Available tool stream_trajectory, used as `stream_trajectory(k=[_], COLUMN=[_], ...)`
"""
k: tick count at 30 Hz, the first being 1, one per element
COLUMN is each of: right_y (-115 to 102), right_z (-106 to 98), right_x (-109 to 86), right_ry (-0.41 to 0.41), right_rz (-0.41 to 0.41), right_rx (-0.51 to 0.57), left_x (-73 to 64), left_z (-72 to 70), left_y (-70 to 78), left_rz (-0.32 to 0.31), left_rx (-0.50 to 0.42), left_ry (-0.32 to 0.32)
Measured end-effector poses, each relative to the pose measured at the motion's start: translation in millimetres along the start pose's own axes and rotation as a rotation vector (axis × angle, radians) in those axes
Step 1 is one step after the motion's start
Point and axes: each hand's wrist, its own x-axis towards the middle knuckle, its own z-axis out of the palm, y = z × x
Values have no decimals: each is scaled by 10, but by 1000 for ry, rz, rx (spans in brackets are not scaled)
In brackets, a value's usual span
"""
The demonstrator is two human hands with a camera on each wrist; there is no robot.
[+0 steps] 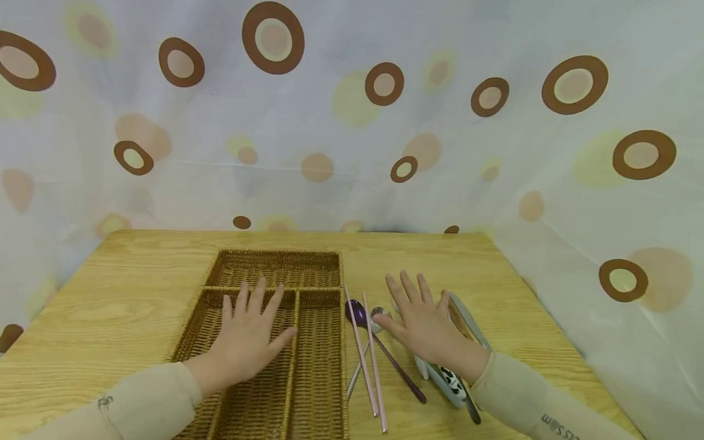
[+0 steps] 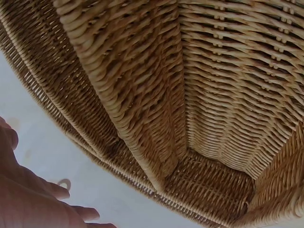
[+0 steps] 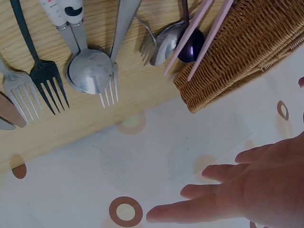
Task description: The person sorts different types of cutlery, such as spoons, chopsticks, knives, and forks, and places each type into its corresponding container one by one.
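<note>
My left hand [image 1: 247, 339] hovers over a divided wicker basket [image 1: 319, 366], fingers spread and straight, holding nothing. Over the cutlery to the basket's right is my right hand [image 1: 429, 327], also spread and holding nothing. Between hand and basket lie two pink chopsticks [image 1: 376, 373] and a dark purple spoon [image 1: 357, 313]. Partly hidden below the right hand is a knife [image 1: 470, 321]. The right wrist view shows a black fork [image 3: 46, 78], a silver fork [image 3: 23, 90] and a round silver spoon [image 3: 90, 71]. In the left wrist view, the basket's compartments [image 2: 218, 118] contain nothing visible.
The wooden table [image 1: 528, 342] carries the basket left of centre and the cutlery right of it. A pale cloth [image 1: 330, 122] with brown and yellow circles hangs behind the table and along its sides.
</note>
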Motion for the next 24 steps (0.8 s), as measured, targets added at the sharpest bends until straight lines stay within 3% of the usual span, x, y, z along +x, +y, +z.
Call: stream_trajectory(k=[16,24], right_y=[-3,-27], right_z=[23,95], right_x=[2,95], right_ry=[7,166], right_rz=[-7,-118], right_rx=[-1,-141], left_x=[-7,-40], left_z=[-70,-100], left_y=[-9,-39], left_rz=[-1,-12], left_rx=[7,71], left_ry=[-20,-16])
